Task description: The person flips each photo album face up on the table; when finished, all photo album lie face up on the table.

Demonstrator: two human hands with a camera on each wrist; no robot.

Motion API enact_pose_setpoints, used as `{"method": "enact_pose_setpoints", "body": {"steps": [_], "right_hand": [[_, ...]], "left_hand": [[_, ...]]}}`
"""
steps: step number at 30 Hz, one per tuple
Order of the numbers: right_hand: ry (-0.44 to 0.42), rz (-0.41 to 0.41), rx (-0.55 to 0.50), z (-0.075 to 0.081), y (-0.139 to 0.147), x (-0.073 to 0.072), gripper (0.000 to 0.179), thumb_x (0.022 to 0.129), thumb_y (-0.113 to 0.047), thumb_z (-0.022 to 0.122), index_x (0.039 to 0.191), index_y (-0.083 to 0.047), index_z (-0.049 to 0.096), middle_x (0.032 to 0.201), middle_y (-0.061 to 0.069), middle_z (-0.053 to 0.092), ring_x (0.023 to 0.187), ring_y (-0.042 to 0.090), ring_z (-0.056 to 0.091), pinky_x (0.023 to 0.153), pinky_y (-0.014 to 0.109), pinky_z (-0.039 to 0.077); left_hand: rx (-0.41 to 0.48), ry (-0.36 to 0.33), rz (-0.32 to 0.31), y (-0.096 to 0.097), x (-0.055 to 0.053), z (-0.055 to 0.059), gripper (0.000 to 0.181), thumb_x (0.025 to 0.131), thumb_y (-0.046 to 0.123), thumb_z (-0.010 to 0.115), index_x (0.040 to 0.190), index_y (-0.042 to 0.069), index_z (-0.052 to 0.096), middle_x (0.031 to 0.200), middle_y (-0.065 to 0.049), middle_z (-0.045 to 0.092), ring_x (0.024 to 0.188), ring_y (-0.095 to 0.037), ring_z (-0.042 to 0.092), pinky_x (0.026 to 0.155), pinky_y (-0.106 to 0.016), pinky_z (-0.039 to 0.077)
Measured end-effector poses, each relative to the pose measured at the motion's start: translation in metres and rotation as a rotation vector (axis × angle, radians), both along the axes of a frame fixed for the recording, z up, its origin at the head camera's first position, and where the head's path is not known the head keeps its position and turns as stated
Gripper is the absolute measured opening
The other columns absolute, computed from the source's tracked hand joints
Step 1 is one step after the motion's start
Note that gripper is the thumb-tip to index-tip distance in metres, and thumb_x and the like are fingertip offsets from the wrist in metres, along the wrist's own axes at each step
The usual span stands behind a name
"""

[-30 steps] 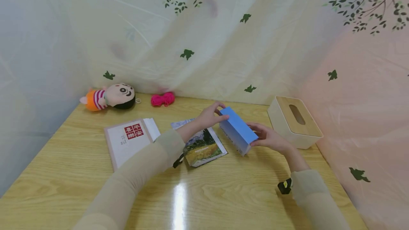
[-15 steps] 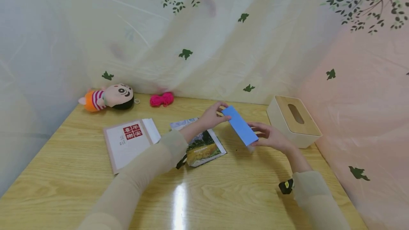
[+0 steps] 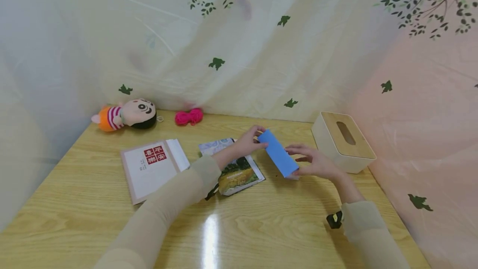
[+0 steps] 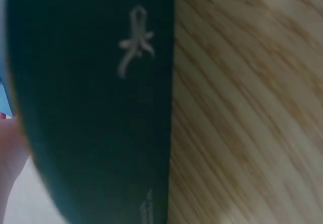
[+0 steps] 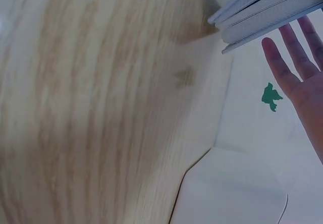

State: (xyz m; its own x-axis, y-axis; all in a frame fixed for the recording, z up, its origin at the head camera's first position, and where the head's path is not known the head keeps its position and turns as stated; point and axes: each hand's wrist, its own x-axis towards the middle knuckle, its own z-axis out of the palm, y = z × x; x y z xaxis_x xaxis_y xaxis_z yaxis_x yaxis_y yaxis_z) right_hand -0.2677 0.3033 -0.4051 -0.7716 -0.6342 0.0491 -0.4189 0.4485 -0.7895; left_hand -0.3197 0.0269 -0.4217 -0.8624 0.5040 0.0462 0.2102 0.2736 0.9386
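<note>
A book with a blue spine (image 3: 278, 153) stands at a slant on the right half of the table, spine upward. My left hand (image 3: 248, 141) pinches its far end, thumb on the near side. At its near end my right hand (image 3: 315, 162) holds it lightly, with fingers along the right cover. In the right wrist view, the page edges (image 5: 275, 14) show as several loose layers, and the straight fingers (image 5: 298, 62) lie against the cover. Beneath my left forearm is a book with a painted landscape cover (image 3: 239, 177).
A pale book with red characters (image 3: 153, 173) lies to the left. Behind it are a plush doll (image 3: 128, 114) and a pink yarn bundle (image 3: 189, 116). A tissue box (image 3: 343, 142) stands at right. A dark green surface with a pale logo (image 4: 136, 40) fills much of the left wrist view.
The blue book has tipped so that its side cover is hidden from the head view, and its spine has dropped slightly. Both hands moved slightly with it and kept their hold.
</note>
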Motion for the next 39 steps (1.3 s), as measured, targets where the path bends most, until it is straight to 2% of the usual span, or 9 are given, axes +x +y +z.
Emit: {"method": "enact_pose_setpoints", "body": {"steps": [8,12,18,24,27,33,37,39], "right_hand": [[0.009,-0.009,0.05,-0.002,-0.001,0.002,0.074,0.075,-0.017,0.08,0.14,-0.018,0.045,0.143,0.009,0.042,0.13,0.037,0.039,0.097,0.064,0.036],[0.015,-0.023,0.072,-0.004,0.0,0.002,0.078,0.073,-0.02,0.082,0.14,-0.019,0.044,0.145,0.01,0.04,0.13,0.038,0.037,0.095,0.067,0.036],[0.086,-0.011,0.164,-0.01,0.001,0.002,0.082,0.071,-0.028,0.083,0.141,-0.016,0.042,0.149,0.013,0.032,0.131,0.041,0.031,0.094,0.068,0.036],[0.184,0.012,0.248,-0.014,0.001,0.0,0.086,0.068,-0.037,0.083,0.141,-0.016,0.043,0.148,0.013,0.033,0.133,0.039,0.029,0.097,0.063,0.035],[0.198,0.01,0.273,-0.015,0.002,0.0,0.086,0.068,-0.039,0.083,0.141,-0.016,0.043,0.148,0.015,0.033,0.132,0.04,0.031,0.095,0.062,0.036],[0.201,-0.013,0.297,-0.017,0.004,-0.001,0.087,0.067,-0.04,0.083,0.141,-0.019,0.043,0.148,0.016,0.032,0.131,0.042,0.031,0.095,0.063,0.035],[0.208,-0.008,0.317,-0.018,0.004,-0.003,0.087,0.067,-0.043,0.083,0.141,-0.019,0.044,0.149,0.014,0.033,0.135,0.042,0.028,0.098,0.065,0.032],[0.21,-0.003,0.324,-0.019,0.004,-0.004,0.087,0.066,-0.043,0.083,0.141,-0.018,0.044,0.149,0.013,0.033,0.136,0.042,0.025,0.1,0.065,0.03]], "left_hand": [[-0.053,0.005,-0.078,-0.002,0.0,0.001,0.054,0.092,0.011,0.061,0.139,0.014,0.035,0.138,-0.015,0.044,0.116,-0.03,0.055,0.091,-0.035,0.048],[-0.087,0.002,-0.129,-0.005,0.0,0.002,0.06,0.091,0.006,0.061,0.143,0.012,0.031,0.143,-0.016,0.04,0.124,-0.031,0.049,0.096,-0.036,0.047],[-0.191,0.099,-0.218,-0.01,-0.001,0.001,0.066,0.089,-0.001,0.06,0.147,0.006,0.03,0.145,-0.018,0.037,0.128,-0.033,0.045,0.102,-0.039,0.043],[-0.297,0.193,-0.303,-0.016,-0.001,0.0,0.072,0.087,-0.003,0.059,0.149,0.004,0.023,0.146,-0.019,0.035,0.126,-0.032,0.046,0.103,-0.041,0.041],[-0.313,0.178,-0.335,-0.018,-0.001,-0.004,0.078,0.086,-0.002,0.062,0.151,0.009,0.02,0.147,-0.017,0.033,0.128,-0.03,0.045,0.104,-0.04,0.04],[-0.269,0.131,-0.356,-0.019,-0.002,-0.007,0.084,0.084,-0.002,0.066,0.151,0.016,0.02,0.149,-0.013,0.031,0.133,-0.03,0.039,0.102,-0.038,0.043],[-0.324,0.132,-0.367,-0.02,-0.001,-0.01,0.085,0.083,0.005,0.07,0.151,0.018,0.022,0.155,-0.007,0.022,0.138,-0.027,0.033,0.101,-0.036,0.044],[-0.374,0.15,-0.371,-0.02,0.0,-0.011,0.085,0.083,0.012,0.073,0.151,0.019,0.022,0.156,-0.004,0.02,0.139,-0.026,0.031,0.104,-0.036,0.04]]}}
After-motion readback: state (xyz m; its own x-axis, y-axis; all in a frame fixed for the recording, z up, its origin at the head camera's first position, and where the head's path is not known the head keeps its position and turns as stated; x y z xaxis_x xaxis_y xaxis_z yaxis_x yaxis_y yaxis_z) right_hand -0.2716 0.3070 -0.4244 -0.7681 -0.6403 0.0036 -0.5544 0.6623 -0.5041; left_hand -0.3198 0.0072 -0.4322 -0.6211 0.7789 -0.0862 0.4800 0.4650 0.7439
